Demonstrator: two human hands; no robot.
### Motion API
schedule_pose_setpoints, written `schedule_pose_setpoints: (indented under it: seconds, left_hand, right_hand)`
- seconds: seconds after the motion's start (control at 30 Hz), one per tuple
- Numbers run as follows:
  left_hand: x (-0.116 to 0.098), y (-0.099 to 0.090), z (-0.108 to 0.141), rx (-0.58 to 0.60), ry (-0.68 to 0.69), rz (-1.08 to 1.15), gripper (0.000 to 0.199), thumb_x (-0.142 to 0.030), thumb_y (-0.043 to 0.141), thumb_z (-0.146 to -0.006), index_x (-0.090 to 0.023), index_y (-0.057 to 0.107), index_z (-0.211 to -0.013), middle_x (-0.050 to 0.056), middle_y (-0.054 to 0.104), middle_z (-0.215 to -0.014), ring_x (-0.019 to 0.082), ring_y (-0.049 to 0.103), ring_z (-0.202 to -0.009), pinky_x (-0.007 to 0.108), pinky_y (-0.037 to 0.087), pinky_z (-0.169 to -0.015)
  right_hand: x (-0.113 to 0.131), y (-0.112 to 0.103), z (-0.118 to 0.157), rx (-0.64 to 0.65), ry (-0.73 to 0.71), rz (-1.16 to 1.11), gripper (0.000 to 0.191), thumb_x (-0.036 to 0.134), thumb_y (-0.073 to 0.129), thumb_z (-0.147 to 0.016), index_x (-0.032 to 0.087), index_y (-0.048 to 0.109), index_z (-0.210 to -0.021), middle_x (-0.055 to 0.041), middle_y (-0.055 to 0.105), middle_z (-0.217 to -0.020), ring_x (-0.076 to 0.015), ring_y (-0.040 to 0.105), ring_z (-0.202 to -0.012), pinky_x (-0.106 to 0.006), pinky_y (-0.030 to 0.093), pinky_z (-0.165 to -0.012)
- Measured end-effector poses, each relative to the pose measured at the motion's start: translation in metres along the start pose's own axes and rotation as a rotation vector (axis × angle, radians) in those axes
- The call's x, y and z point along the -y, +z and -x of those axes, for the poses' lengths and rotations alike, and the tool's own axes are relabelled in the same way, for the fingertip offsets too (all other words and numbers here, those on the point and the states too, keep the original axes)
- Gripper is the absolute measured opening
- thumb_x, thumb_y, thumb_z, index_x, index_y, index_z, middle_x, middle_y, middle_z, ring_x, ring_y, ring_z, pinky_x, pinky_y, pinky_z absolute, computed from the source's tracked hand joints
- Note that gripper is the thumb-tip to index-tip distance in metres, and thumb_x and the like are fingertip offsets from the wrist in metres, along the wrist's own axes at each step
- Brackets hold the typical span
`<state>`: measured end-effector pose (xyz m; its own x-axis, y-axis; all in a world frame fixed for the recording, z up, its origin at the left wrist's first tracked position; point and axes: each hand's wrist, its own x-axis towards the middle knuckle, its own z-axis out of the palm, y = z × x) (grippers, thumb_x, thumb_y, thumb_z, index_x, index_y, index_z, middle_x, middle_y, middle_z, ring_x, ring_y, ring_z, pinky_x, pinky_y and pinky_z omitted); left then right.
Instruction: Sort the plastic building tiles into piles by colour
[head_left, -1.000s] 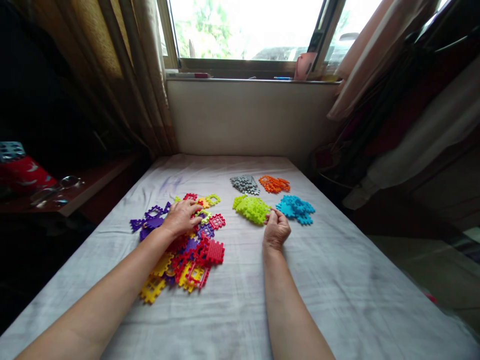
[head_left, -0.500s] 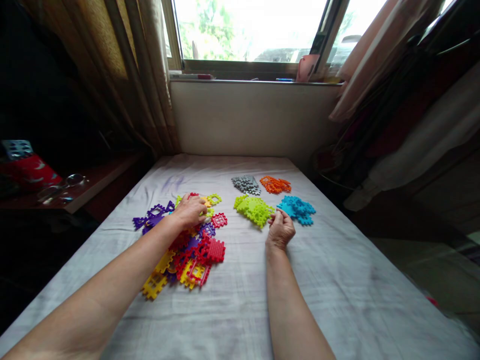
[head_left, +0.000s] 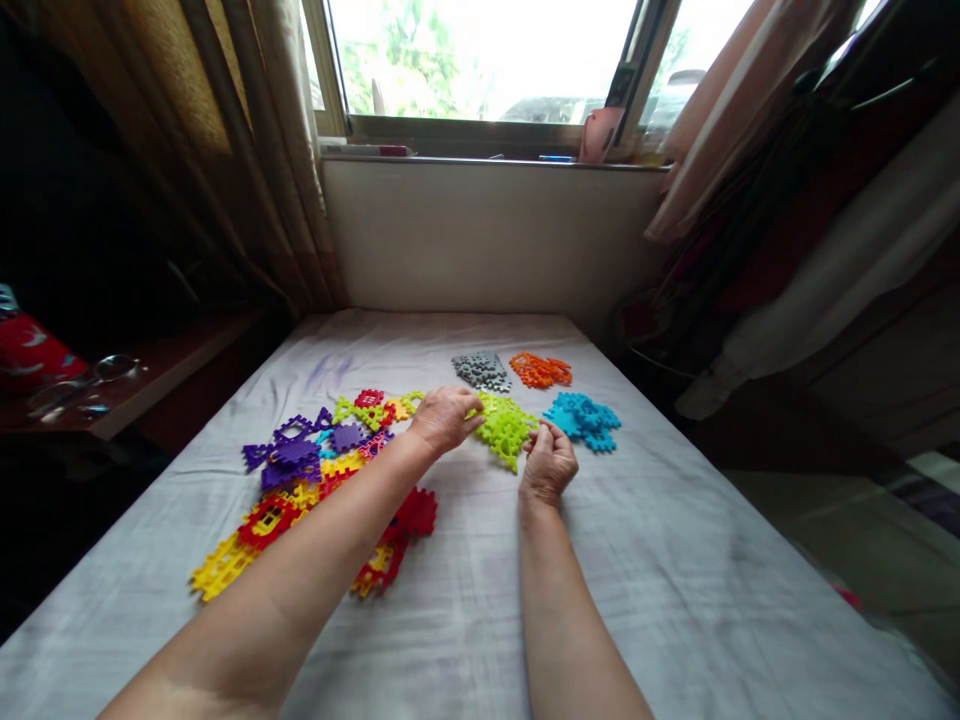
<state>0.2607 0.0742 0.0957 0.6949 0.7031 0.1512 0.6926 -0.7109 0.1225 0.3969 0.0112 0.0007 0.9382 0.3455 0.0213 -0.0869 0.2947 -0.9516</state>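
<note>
My left hand [head_left: 448, 418] is at the left edge of the lime green pile [head_left: 506, 428], its fingers closed around a green piece. By the pile's right side, my right hand [head_left: 550, 464] is closed with the fingertips pinched; whatever is between them is too small to make out. Just beyond it lie blue pieces [head_left: 585, 418]. Under and around my left forearm spreads a mixed heap, with purple pieces [head_left: 294, 462], yellow pieces [head_left: 223, 567] and red pieces [head_left: 418, 512].
Grey pieces [head_left: 481, 370] and orange pieces [head_left: 539, 370] lie farther back on the sheet-covered surface [head_left: 675, 560]. Glasses [head_left: 116, 368] rest on a side table at the left. A pink cup [head_left: 600, 134] stands on the windowsill.
My left hand has moved right, from the mixed heap to the green pile. My right hand stays beside that pile, still closed. The whole view has shifted slightly.
</note>
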Motion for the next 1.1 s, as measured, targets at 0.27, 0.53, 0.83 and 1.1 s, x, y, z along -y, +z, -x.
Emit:
schedule_pose_setpoints:
  seconds: [0.27,0.53,0.83,1.1]
  left_hand:
    - [-0.024,0.014,-0.029,0.018,0.054,0.039,0.023,-0.032,0.063,-0.086,-0.023,0.074,-0.105,0.008,0.069,-0.118,0.027,0.062,-0.107,0.037,0.048,-0.092]
    - [0.027,0.017,0.016,-0.034,-0.03,0.016,0.025,-0.031,0.058,-0.088,-0.028,0.069,-0.11,0.004,0.067,-0.124,0.022,0.058,-0.117,0.036,0.042,-0.105]
    - [0.119,-0.012,0.071,0.161,-0.383,-0.193,0.055,-0.049,0.056,-0.085,-0.024,0.054,-0.134,0.011,0.056,-0.142,0.03,0.048,-0.132,0.043,0.035,-0.108]
    - [0.131,-0.008,0.072,0.229,-0.411,-0.203,0.055,-0.051,0.051,-0.084,-0.028,0.056,-0.134,0.009,0.062,-0.135,0.03,0.054,-0.126,0.042,0.037,-0.104]
  right_hand:
    - [0.0,0.002,0.002,0.016,-0.038,0.076,0.033,0.046,0.054,-0.076,0.017,0.066,-0.086,0.0016,0.061,-0.059,-0.0107,0.049,-0.046,-0.024,0.043,-0.047]
    - [0.001,0.0,0.002,0.02,-0.033,0.071,0.032,0.042,0.055,-0.075,0.015,0.069,-0.089,0.0011,0.062,-0.06,-0.0118,0.051,-0.049,-0.024,0.044,-0.049]
    - [0.002,0.0,0.003,0.049,-0.045,0.071,0.035,0.041,0.056,-0.072,0.013,0.07,-0.09,0.0015,0.061,-0.06,-0.0116,0.051,-0.048,-0.025,0.044,-0.05]
    - [0.001,0.0,0.002,0.055,-0.041,0.072,0.036,0.041,0.056,-0.072,0.014,0.07,-0.09,0.0016,0.062,-0.059,-0.0113,0.051,-0.048,-0.024,0.043,-0.049]
